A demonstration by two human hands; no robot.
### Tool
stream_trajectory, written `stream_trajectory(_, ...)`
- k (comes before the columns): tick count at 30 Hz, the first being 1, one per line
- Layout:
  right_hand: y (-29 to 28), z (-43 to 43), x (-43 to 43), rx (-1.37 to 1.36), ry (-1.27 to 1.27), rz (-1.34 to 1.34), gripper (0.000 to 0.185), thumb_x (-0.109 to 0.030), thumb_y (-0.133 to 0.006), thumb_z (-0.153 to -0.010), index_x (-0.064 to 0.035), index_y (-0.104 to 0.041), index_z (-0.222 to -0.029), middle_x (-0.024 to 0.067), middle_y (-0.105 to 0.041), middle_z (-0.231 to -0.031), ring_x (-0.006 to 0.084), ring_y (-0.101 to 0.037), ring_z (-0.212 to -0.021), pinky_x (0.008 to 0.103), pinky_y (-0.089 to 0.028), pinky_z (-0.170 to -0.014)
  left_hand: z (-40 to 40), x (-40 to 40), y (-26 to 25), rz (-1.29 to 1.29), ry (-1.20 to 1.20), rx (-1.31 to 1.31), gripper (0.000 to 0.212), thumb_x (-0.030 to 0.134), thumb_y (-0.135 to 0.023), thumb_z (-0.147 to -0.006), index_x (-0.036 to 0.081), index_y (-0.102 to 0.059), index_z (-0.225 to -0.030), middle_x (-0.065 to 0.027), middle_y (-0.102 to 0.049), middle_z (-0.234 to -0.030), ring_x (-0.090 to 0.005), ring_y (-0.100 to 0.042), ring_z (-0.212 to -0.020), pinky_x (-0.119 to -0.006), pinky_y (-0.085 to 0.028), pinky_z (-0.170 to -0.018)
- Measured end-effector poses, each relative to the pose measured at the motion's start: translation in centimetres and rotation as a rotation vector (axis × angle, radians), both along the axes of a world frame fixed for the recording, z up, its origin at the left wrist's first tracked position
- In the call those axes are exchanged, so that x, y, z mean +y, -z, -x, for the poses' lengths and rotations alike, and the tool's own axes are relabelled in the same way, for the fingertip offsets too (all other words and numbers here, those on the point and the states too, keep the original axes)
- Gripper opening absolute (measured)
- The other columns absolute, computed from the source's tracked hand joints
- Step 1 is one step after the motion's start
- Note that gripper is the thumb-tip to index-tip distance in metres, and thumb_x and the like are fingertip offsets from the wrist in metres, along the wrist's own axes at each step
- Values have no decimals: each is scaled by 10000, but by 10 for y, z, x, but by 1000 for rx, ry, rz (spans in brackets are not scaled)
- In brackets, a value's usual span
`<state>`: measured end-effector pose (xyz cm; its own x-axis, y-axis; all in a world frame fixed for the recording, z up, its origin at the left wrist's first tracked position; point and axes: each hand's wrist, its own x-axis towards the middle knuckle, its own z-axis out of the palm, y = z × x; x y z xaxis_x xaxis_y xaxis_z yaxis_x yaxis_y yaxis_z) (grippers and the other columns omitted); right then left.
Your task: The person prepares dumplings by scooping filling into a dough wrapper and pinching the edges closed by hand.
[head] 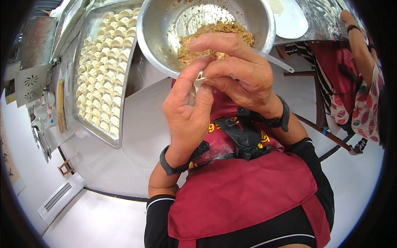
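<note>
Between both hands is a dumpling (198, 81) of pale dough, mostly hidden by the fingers. My left hand (189, 102) cradles it from the left, thumb against its side. My right hand (242, 68) pinches the folded upper edge of the dough between thumb and forefinger. Just beyond the hands stands a large metal bowl (149, 40), with brown minced filling (229, 29) gathered on its near side. A white plastic handle (276, 60) sticks out over the bowl's right rim; its other end is hidden.
On the left, a metal tray (122, 124) holds rows of pleated dumplings (105, 71). A bundled straw brush (61, 105) lies farther left. A white plate (290, 20) with a dough wrapper (275, 6) sits right of the bowl. Another person's arm (356, 43) is at the right.
</note>
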<state>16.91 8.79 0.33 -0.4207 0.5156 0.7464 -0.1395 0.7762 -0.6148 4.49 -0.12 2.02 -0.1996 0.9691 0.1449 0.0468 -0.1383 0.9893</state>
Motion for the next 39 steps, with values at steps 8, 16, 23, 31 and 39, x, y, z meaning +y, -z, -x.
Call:
stream_trajectory(8,2,4,-2,40,51,60,180,2,-696,-641,-39,-594,-783,132,-591,-1099,258,-583,-897,320,-472,-723,4,2,-5,73,39,-61,449,22,-578,-851,-62,-425,-1265,-145,-507,-1244,-199,-535,-1093,-297,-420,-940)
stream_trajectory(16,3,9,-5,79,106,72,200,-24,-708,-630,-36,-608,-803,133,-591,-1111,248,-586,-843,322,-471,-704,4,2,6,135,46,-635,404,20,-536,-863,-54,-432,-1246,-133,-549,-1175,-170,-546,-1043,-273,-442,-890)
stream_trajectory(23,6,9,0,37,154,-89,178,-20,-698,-624,-29,-595,-769,133,-597,-1102,263,-598,-855,341,-468,-697,-3,3,-1,126,-30,-182,384,3,-516,-865,-39,-451,-1241,-118,-574,-1149,-165,-554,-1029,-272,-445,-879)
stream_trajectory(31,1,4,-1,-16,89,-30,192,25,-688,-611,-18,-588,-770,132,-584,-1124,271,-583,-940,352,-464,-767,5,2,4,53,67,168,437,-51,-508,-843,-30,-431,-1272,-136,-532,-1208,-190,-536,-1082,-284,-424,-915)
stream_trajectory(39,6,2,-7,65,-20,163,215,41,-688,-640,-35,-627,-831,128,-572,-1151,255,-568,-960,325,-472,-783,-3,5,-3,57,43,-66,488,-34,-491,-864,-62,-329,-1323,-165,-451,-1298,-211,-494,-1153,-297,-427,-943)
